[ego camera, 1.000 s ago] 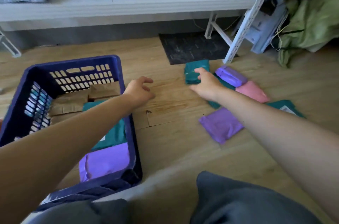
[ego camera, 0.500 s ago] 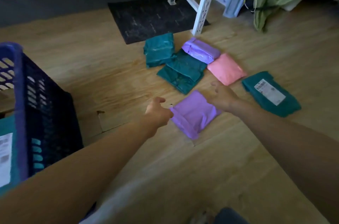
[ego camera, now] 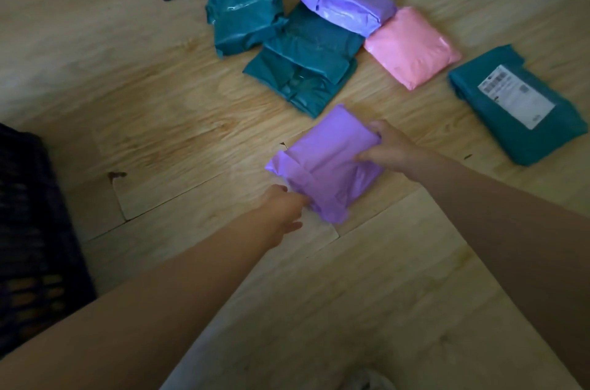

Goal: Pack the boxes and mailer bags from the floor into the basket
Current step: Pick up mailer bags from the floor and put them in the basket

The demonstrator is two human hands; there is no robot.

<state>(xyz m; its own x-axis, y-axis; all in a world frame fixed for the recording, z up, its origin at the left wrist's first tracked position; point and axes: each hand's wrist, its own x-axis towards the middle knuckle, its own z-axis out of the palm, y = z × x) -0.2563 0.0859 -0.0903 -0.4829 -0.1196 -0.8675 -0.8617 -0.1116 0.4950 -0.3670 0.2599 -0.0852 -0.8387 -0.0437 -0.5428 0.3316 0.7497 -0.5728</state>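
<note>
Pick-up of one mailer from the floor; packing judged partly done.

- Near purple mailer bag (ego camera: 322,163): lies flat on the wooden floor (ego camera: 159,121), closest to the person, apart from the other bags.
- Right hand (ego camera: 388,148): the bag's right edge is gripped, thumb laid on top, fingers curled over the far side.
- Left hand (ego camera: 282,207): set against the near-left corner. The fingertips are hidden under the folded edge, so whether the corner is pinched cannot be told.
- Basket (ego camera: 28,230): only a dark, slotted wall is seen at the left edge, well apart from the bag.
- Still on the floor: two teal bags, one (ego camera: 244,6) partly overlapped with the other (ego camera: 303,60); a second purple bag (ego camera: 348,1); a pink bag (ego camera: 412,46); a labelled teal bag (ego camera: 517,105) off to the right.

Handling, as judged:
- The film is wrinkled and folded over soft, padded contents. The bag is likely light and pliant, and sag is to be expected if it is lifted by one corner.
- The plastic looks smooth, so slip through a loose pinch is possible.
- Hold is best taken at two opposite edges, with fingers slid beneath and thumbs on top.
- Nothing suggests fragility, though the contents are not seen.
</note>
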